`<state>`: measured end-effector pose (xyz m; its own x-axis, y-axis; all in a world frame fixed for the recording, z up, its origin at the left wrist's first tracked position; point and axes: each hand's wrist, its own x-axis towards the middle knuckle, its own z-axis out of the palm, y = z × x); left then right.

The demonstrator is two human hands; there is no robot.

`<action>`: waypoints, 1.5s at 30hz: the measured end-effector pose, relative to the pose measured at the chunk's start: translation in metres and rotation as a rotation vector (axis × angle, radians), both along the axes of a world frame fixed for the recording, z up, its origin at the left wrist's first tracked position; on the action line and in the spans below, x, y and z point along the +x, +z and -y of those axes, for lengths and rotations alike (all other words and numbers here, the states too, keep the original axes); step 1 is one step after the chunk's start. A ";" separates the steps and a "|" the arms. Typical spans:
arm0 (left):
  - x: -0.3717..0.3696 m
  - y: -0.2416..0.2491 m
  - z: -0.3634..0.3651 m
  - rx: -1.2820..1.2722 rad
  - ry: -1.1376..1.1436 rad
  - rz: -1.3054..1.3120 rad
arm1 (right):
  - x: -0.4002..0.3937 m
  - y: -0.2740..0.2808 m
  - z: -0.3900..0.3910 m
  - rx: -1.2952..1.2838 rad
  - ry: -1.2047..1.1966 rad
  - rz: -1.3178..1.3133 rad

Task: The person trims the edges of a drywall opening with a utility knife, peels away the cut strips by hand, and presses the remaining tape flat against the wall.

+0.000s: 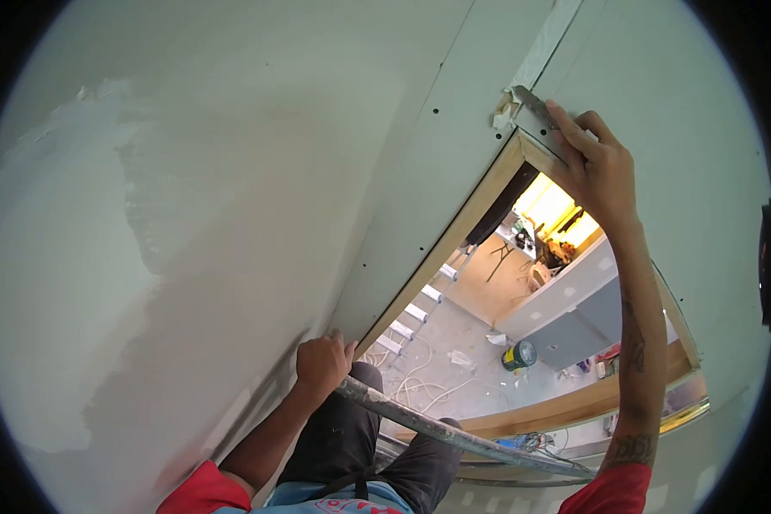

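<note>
Work at a wood-framed opening in plasterboard, seen from the head. The opening's wooden frame (488, 201) serves as landmark. The right hand (595, 163), at the frame's top corner, is closed on a slim gray tool (535, 107), its fingers wrapped along the near end. The tool lies just outside that corner, its far tip at the lower end of a whitish seam strip (550, 47) that runs upward away from the frame. Beside the tip, a torn pale patch (505, 110) marks the board. The left hand (324, 364) lies against the board edge near the frame's lower left end, fingers bent; whether it grips the edge cannot be told. Dark fastener spots (436, 110) dot the board along the frame's left side. Below the frame's left end, a metal rail (454, 435) passes in front of the person's dark trousers (330, 441). Through the frame appear a dark bucket (518, 355), pale cable (415, 381) on the floor (454, 390) and ladder-like rungs (422, 313).
</note>
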<state>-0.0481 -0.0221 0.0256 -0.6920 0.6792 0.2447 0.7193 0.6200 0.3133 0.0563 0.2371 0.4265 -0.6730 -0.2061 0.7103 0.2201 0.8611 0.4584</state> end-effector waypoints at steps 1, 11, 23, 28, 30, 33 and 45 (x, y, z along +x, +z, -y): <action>0.000 0.000 0.000 -0.004 0.003 0.002 | -0.001 -0.002 -0.002 0.039 -0.011 -0.001; -0.001 0.004 0.006 0.007 -0.033 0.037 | 0.002 0.002 -0.009 0.126 -0.070 0.113; -0.003 0.003 0.006 0.001 -0.055 0.070 | 0.004 0.007 0.001 0.026 0.004 0.156; -0.006 -0.002 0.006 0.005 -0.047 0.052 | 0.007 0.007 0.001 0.001 -0.041 0.169; -0.005 0.000 0.006 0.000 -0.064 0.086 | 0.006 0.007 0.005 0.007 -0.042 0.179; -0.011 0.028 0.000 0.022 -0.109 0.200 | 0.008 0.011 0.015 -0.031 -0.058 0.161; -0.077 0.325 -0.153 1.349 -0.428 -0.482 | 0.027 0.022 0.031 -0.159 0.033 -0.010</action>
<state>-0.1252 0.1312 0.3505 -0.1764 -0.1125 0.9779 0.9653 -0.2141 0.1495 0.0834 0.2060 0.4489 -0.6602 -0.1128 0.7426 0.1942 0.9294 0.3138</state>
